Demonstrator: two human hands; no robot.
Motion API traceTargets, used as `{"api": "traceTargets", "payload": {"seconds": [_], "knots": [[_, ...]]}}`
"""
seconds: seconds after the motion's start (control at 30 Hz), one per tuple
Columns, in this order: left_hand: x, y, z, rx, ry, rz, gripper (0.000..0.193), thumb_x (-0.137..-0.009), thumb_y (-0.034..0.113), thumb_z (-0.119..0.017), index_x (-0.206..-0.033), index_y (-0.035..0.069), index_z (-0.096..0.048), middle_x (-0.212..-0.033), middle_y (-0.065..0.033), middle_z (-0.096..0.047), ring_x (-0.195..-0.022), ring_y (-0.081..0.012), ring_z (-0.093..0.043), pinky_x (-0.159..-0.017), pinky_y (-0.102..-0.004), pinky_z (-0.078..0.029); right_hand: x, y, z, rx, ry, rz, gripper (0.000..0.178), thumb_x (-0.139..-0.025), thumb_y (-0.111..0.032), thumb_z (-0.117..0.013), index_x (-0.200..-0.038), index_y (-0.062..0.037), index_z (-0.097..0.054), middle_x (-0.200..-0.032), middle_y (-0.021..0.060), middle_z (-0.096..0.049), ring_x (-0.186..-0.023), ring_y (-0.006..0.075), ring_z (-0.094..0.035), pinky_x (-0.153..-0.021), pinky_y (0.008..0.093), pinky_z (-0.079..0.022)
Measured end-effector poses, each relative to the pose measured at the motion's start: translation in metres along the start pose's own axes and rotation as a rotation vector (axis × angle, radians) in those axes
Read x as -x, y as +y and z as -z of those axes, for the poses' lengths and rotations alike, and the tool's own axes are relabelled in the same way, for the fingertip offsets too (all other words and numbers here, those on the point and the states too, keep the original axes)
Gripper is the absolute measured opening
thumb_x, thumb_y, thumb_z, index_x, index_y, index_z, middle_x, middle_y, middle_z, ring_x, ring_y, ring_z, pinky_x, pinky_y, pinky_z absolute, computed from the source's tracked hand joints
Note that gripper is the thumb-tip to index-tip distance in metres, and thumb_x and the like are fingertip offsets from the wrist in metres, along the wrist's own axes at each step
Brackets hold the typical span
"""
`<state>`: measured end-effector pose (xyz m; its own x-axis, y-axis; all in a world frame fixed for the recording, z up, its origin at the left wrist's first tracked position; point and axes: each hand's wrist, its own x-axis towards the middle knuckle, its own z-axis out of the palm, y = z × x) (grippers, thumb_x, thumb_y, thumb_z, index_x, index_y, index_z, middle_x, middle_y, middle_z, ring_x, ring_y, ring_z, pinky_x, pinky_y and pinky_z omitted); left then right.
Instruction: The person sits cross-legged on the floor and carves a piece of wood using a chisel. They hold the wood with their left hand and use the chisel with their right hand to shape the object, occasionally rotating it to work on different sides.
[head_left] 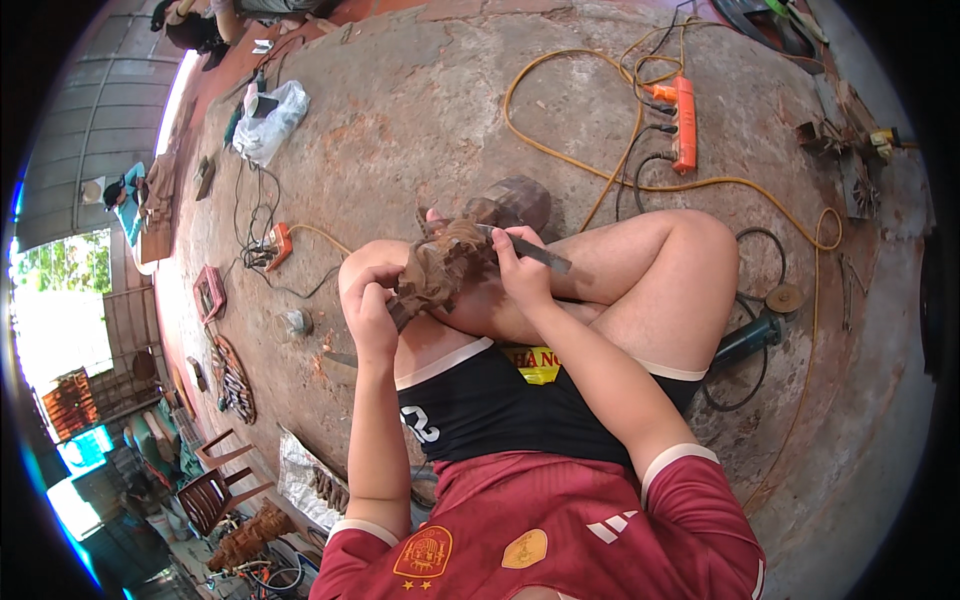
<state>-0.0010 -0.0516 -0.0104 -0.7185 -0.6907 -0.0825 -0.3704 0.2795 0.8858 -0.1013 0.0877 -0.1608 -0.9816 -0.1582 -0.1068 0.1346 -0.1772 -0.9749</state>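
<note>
A brown carved wooden piece (446,266), rough and full of folds, rests over my bent legs. My left hand (371,311) is closed round its lower left end. On the right side of the carving, my right hand (521,266) pinches a flat, dark grey file-like strip (546,257) that slants down to the right. The strip's inner end meets the carving's edge; exactly how it touches there is hidden. Just beyond the carving is a rounded, dusty brown object (522,203), partly covered by it.
An orange power strip (684,124) with plugs and a looping yellow cord (560,146) lies at the far right. A green power tool (748,340) is beside my right knee. To the left are a plastic bag (272,122), a clear jar (293,324) and a coiled chain-like bundle (233,380).
</note>
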Motion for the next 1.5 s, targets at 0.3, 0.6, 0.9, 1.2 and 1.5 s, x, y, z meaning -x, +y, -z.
{"api": "traceTargets", "payload": {"seconds": [0.3, 0.6, 0.9, 1.2, 1.5], "knots": [[-0.001, -0.002, -0.001, 0.027, 0.001, -0.008, 0.036, -0.076, 0.007, -0.041, -0.093, -0.01, -0.068, -0.087, -0.0121, -0.069, -0.084, -0.0184, -0.061, -0.08, -0.0283, -0.046, -0.012, 0.014, 0.007, 0.076, 0.078, 0.002, 0.022, -0.095, -0.024, -0.067, -0.087, -0.0036, -0.062, -0.068, -0.0005, -0.06, -0.06, 0.0077, -0.053, -0.056, 0.0243, -0.044], [-0.002, 0.002, -0.001, 0.014, -0.014, 0.022, 0.038, -0.078, 0.009, -0.039, -0.094, -0.011, -0.068, -0.091, -0.0139, -0.069, -0.085, -0.0193, -0.06, -0.082, -0.0288, -0.046, -0.004, 0.011, 0.003, -0.012, -0.016, 0.009, 0.025, -0.092, -0.026, -0.072, -0.086, -0.0026, -0.066, -0.067, 0.0053, -0.063, -0.059, 0.0119, -0.058, -0.055, 0.0282, -0.047], [-0.002, 0.0, 0.0, 0.017, -0.003, -0.012, 0.036, -0.077, 0.008, -0.041, -0.093, -0.01, -0.068, -0.086, -0.0125, -0.069, -0.083, -0.0181, -0.061, -0.08, -0.0281, -0.046, 0.0, 0.007, 0.003, -0.024, -0.091, 0.036, 0.024, -0.093, -0.025, -0.07, -0.087, -0.0027, -0.065, -0.066, 0.0038, -0.062, -0.058, 0.0107, -0.057, -0.054, 0.0276, -0.046], [-0.003, -0.004, 0.002, 0.031, -0.013, 0.012, 0.037, -0.077, 0.009, -0.04, -0.094, -0.01, -0.068, -0.088, -0.013, -0.069, -0.084, -0.0188, -0.061, -0.081, -0.0287, -0.046, -0.004, 0.005, 0.002, -0.018, -0.117, 0.066, 0.024, -0.094, -0.025, -0.068, -0.088, -0.0025, -0.064, -0.066, 0.0005, -0.059, -0.056, 0.0078, -0.053, -0.053, 0.0243, -0.043], [-0.002, -0.003, 0.002, 0.059, -0.002, 0.024, 0.037, -0.077, 0.008, -0.04, -0.094, -0.01, -0.068, -0.088, -0.0126, -0.069, -0.084, -0.0189, -0.061, -0.082, -0.029, -0.047, -0.005, 0.009, 0.0, -0.094, -0.08, -0.04, 0.024, -0.093, -0.025, -0.07, -0.088, -0.0009, -0.066, -0.07, 0.0036, -0.063, -0.059, 0.0113, -0.057, -0.056, 0.0274, -0.046]]}}
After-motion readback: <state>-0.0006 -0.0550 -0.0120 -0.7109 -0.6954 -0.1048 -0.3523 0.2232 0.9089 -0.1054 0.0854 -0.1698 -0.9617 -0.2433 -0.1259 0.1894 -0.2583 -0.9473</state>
